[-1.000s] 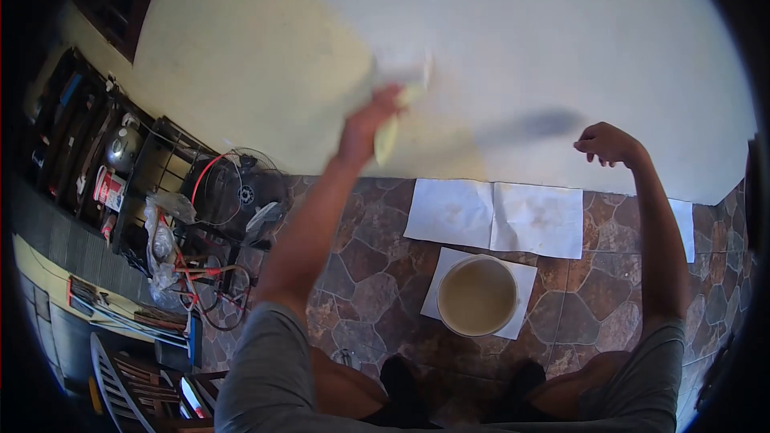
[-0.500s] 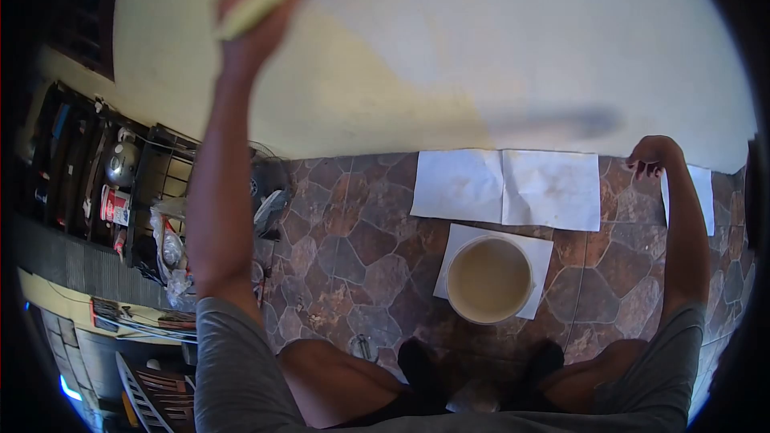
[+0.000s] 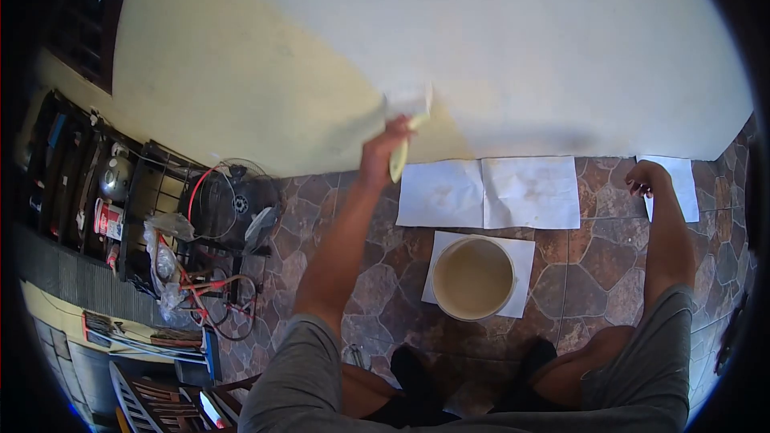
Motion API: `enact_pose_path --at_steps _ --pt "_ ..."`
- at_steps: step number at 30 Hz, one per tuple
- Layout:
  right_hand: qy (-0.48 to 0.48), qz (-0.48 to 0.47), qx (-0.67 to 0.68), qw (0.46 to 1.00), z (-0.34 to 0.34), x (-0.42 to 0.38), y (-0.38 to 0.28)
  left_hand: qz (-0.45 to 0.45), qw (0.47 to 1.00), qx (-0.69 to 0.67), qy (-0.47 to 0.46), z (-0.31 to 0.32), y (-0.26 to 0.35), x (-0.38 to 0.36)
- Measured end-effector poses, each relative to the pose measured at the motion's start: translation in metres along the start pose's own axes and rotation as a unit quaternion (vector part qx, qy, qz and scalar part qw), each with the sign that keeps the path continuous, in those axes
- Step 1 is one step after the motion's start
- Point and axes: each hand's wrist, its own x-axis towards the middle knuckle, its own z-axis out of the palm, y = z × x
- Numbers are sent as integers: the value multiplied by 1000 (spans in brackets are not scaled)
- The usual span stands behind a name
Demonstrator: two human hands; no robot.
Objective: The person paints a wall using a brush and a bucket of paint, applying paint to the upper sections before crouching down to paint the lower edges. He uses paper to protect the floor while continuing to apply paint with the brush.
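Note:
My left hand [image 3: 385, 151] is closed around the yellow-green handle of a paint brush [image 3: 399, 162]. The brush head is blurred and lies against or very near the wall [image 3: 545, 40], where pale white meets yellow. My right hand [image 3: 648, 179] hangs at the right with loosely bent fingers and nothing in it, in front of a white sheet [image 3: 678, 184]. Between my arms, a round bucket [image 3: 473, 278] of beige liquid stands on a white paper [image 3: 522, 261] on the floor.
Two joined white sheets [image 3: 529, 192] lie along the foot of the wall on the stone-patterned floor [image 3: 605, 273]. On the left are a black fan [image 3: 238, 204], a dark rack [image 3: 80, 168] with a kettle [image 3: 115, 179], plastic bags [image 3: 163, 261] and wooden chairs [image 3: 156, 401].
My left hand has come down and to the right with the brush, from high on the wall to its lower part. My right hand has shifted little. The view has turned slightly, showing more of the left.

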Motion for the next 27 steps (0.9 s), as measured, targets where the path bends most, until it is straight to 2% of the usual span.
enact_pose_path --at_steps 1,2,4,5,7,8,9,10,12,14,16,17,18,20,21,22,23,25,27 --pt "8 2 -4 1000 2 -1 -1 58 992 98 -50 1 1 -6" --pt "16 7 -9 1000 2 -1 -2 62 992 97 -48 1 -3 -5" --pt "28 1 -11 1000 0 0 -2 10 994 9 -111 -3 -8 -7" --pt "27 -7 -8 1000 -2 2 -5 -17 991 10 -130 -14 2 7" --pt "29 -23 -14 999 -2 10 -10 40 995 50 -71 -36 17 50" --pt "23 -19 -17 999 0 14 -12 2 996 71 -48 -48 39 78" --pt "23 -20 -13 999 0 16 -14 74 990 118 -34 -62 51 108" --pt "25 -21 -9 999 0 16 -17 97 989 112 -31 -77 74 132" --pt "25 -14 -15 999 5 9 -28 195 973 117 -31 -104 117 173" --pt "27 -17 -9 999 8 17 -29 240 960 140 19 -118 150 192" --pt "12 -14 6 1000 11 16 -34 318 896 286 119 -113 176 200" --pt "20 -17 -1 1000 14 15 -37 351 874 299 152 -109 172 197" --pt "29 -19 -9 999 14 15 -38 351 875 298 151 -103 157 195" --pt "24 -20 -14 999 15 17 -39 325 912 165 186 -84 105 182" --pt "20 -24 -19 999 15 18 -38 265 942 124 166 -63 94 161" --pt "23 -21 -18 999 16 17 -38 168 973 30 153 -45 59 141" --pt "37 -25 -26 999 16 15 -40 195 962 141 129 -31 61 118" --pt "54 -25 -31 998 17 6 -41 89 991 47 93 2 39 71" --pt "70 -14 -50 996 16 -4 -43 59 996 63 26 19 19 32"
